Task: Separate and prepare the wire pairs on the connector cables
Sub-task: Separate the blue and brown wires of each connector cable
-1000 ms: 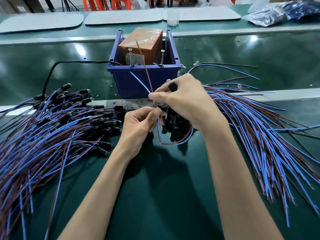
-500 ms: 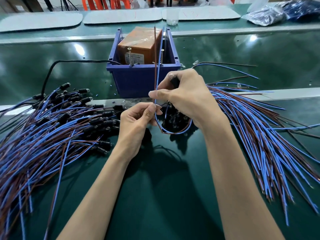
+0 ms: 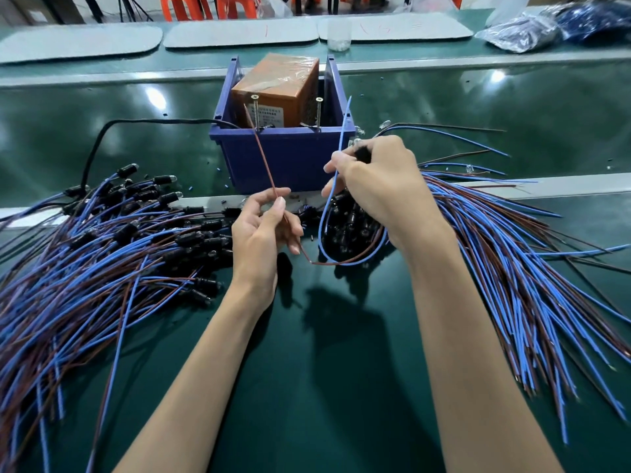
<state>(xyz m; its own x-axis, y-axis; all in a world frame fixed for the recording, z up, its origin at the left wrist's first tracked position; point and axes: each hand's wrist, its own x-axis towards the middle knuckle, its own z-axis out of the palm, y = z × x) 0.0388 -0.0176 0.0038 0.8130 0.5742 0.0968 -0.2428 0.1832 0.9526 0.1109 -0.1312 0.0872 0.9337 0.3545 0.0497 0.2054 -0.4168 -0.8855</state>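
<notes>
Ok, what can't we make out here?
All head view.
Small black plastic connector in the right hand: mostly hidden by its curled fingers.
White label on the orange-brown wrapped box: print too small.
Blue and brown wire pile at left: far ends cut off by the frame edge.
Tip of the thin brown wire pinched by the left hand: too small to tell if stripped.
Clear plastic bags top right: blurred.

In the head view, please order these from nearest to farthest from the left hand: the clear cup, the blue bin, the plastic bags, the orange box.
1. Blue bin, just beyond the left hand.
2. Orange box, standing inside the bin.
3. Clear cup, behind the bin on the far table.
4. Plastic bags, in the far right corner.
</notes>
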